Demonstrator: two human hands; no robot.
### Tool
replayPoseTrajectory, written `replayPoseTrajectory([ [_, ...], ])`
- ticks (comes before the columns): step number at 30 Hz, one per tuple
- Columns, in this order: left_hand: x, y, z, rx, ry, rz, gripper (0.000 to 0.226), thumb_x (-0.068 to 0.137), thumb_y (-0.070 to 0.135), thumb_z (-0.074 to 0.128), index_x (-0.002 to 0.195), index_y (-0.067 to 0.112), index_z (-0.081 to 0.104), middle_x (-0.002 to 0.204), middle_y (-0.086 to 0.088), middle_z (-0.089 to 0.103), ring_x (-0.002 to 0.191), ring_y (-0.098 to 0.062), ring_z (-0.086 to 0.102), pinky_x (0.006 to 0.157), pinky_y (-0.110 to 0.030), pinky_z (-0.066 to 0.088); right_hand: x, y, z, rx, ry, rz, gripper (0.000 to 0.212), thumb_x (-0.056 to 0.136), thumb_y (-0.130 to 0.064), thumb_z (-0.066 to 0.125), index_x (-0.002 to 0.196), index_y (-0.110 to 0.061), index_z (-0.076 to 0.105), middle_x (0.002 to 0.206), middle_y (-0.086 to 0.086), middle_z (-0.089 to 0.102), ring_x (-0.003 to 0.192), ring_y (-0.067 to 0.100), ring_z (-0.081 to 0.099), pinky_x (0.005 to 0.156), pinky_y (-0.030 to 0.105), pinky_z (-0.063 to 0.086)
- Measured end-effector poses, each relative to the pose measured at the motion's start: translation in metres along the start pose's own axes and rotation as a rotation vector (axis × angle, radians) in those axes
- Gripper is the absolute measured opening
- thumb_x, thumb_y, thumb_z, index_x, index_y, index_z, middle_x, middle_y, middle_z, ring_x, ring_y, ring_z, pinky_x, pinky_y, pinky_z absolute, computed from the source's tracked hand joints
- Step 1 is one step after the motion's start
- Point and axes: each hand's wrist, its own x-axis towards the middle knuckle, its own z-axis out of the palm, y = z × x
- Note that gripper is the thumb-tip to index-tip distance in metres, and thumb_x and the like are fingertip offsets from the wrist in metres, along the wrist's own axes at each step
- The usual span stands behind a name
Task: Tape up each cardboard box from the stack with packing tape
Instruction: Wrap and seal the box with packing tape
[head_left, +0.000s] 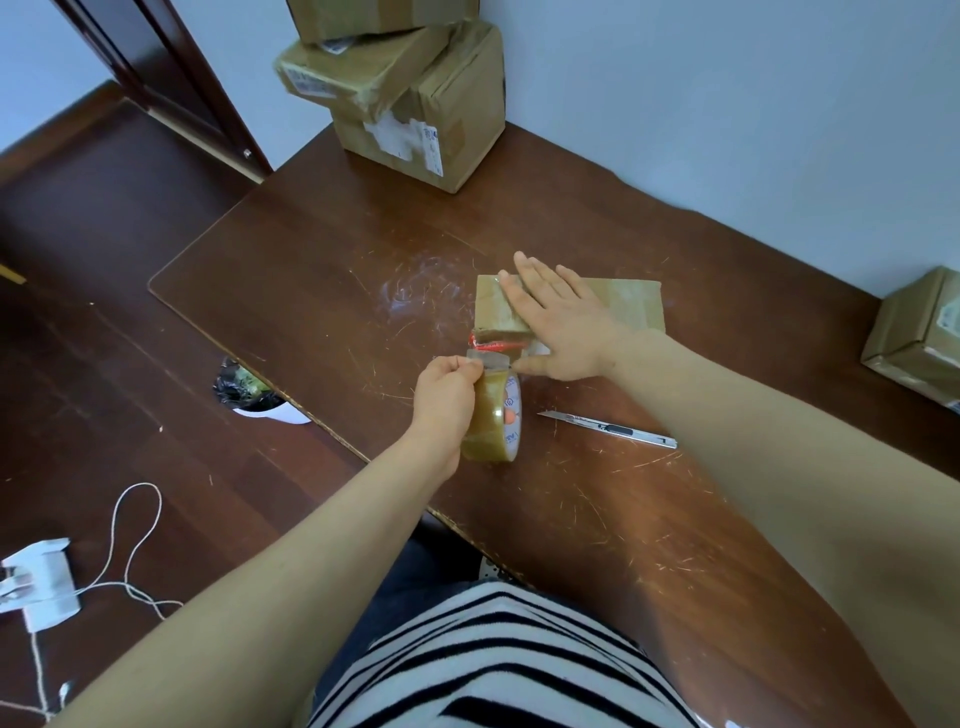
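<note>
Presently my right hand (556, 322) lies flat on the brown cardboard box (623, 306) (light, stiff, I judge); left hand (447, 395) grips the amber packing-tape roll (493, 421), seemingly by its rim.

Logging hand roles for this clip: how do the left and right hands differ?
The left hand grips the packing tape roll; the right hand lies flat on the small cardboard box. The left hand is off the box, the right hand on its top. Both are bare.
</note>
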Motion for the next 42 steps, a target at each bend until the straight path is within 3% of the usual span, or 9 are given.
replayPoseTrajectory([
  [8,-0.006,0.008,-0.013,-0.055,-0.009,0.026,0.014,0.097,0.015,0.051,0.083,0.014,0.052,0.077,-0.005,0.061,0.056,-0.015,0.063,0.058,-0.029,0.057,0.001,0.005,-0.02,0.093,-0.039,0.007,0.089,0.086,-0.028,0.061,0.153,-0.022,0.003,0.158,0.007,0.01,0.145,0.025,0.01,0.115,0.036,0.009],
  [10,-0.006,0.013,-0.022,-0.065,0.04,0.071,0.017,0.097,0.013,0.052,0.079,0.014,0.052,0.072,-0.002,0.058,0.05,-0.01,0.059,0.045,-0.02,0.048,0.0,0.001,-0.023,0.073,0.087,-0.007,0.088,0.083,-0.023,0.066,0.153,-0.024,0.012,0.153,0.006,0.024,0.139,0.026,0.021,0.112,0.037,0.016],
  [13,-0.002,0.02,-0.042,-0.12,0.15,0.128,0.02,0.094,0.012,0.055,0.074,0.017,0.054,0.077,-0.007,0.057,0.065,-0.023,0.058,0.06,-0.033,0.053,0.002,-0.024,-0.011,0.002,0.36,-0.003,0.092,0.068,0.003,0.067,0.149,-0.011,0.027,0.14,0.011,0.042,0.127,0.032,0.04,0.104,0.041,0.03],
  [17,-0.004,0.028,-0.064,-0.192,0.25,0.195,0.023,0.095,0.007,0.051,0.074,0.015,0.05,0.073,-0.004,0.053,0.046,-0.01,0.059,0.041,-0.023,0.048,0.01,-0.055,0.03,-0.123,0.625,-0.03,0.053,0.079,-0.001,0.04,0.129,-0.005,0.056,0.115,0.013,0.062,0.105,0.031,0.055,0.091,0.04,0.039],
  [24,0.003,0.019,-0.076,-0.243,0.286,0.184,0.019,0.096,0.01,0.052,0.078,0.015,0.05,0.077,-0.004,0.053,0.042,-0.007,0.059,0.039,-0.022,0.05,-0.008,-0.079,0.068,-0.015,0.682,-0.071,0.049,0.082,-0.011,0.049,0.13,-0.005,0.056,0.13,0.012,0.056,0.118,0.031,0.055,0.102,0.039,0.03],
  [31,0.011,0.018,-0.068,-0.21,0.288,0.14,0.016,0.093,0.017,0.057,0.077,0.02,0.056,0.088,-0.006,0.057,0.088,-0.031,0.061,0.083,-0.054,0.055,-0.046,-0.064,0.078,0.143,0.456,0.391,0.083,0.078,-0.028,0.073,0.146,-0.005,0.032,0.153,0.015,0.03,0.144,0.032,0.02,0.118,0.048,0.009],
  [34,0.01,0.022,-0.06,-0.201,0.269,0.164,0.018,0.094,0.016,0.056,0.077,0.019,0.055,0.084,-0.004,0.056,0.083,-0.028,0.061,0.074,-0.048,0.057,-0.053,-0.051,0.085,0.279,0.468,0.472,0.072,0.088,-0.017,0.065,0.148,-0.006,0.027,0.157,0.012,0.023,0.146,0.026,0.014,0.115,0.039,0.003],
  [38,0.004,0.026,-0.045,-0.119,0.196,0.221,0.016,0.09,0.021,0.057,0.074,0.024,0.056,0.089,-0.01,0.058,0.083,-0.033,0.058,0.082,-0.057,0.051,-0.056,-0.041,0.079,0.384,0.569,0.43,0.059,0.081,-0.005,0.055,0.139,-0.006,0.045,0.147,0.01,0.042,0.141,0.026,0.029,0.116,0.037,0.011],
  [42,-0.003,0.031,-0.022,-0.046,0.081,0.284,0.018,0.093,0.022,0.058,0.075,0.023,0.057,0.088,-0.006,0.06,0.081,-0.027,0.057,0.078,-0.049,0.052,-0.067,-0.061,0.042,0.961,0.798,0.226,0.035,0.089,-0.023,0.043,0.107,-0.006,0.067,0.109,0.004,0.065,0.105,0.016,0.056,0.094,0.024,0.041],
])
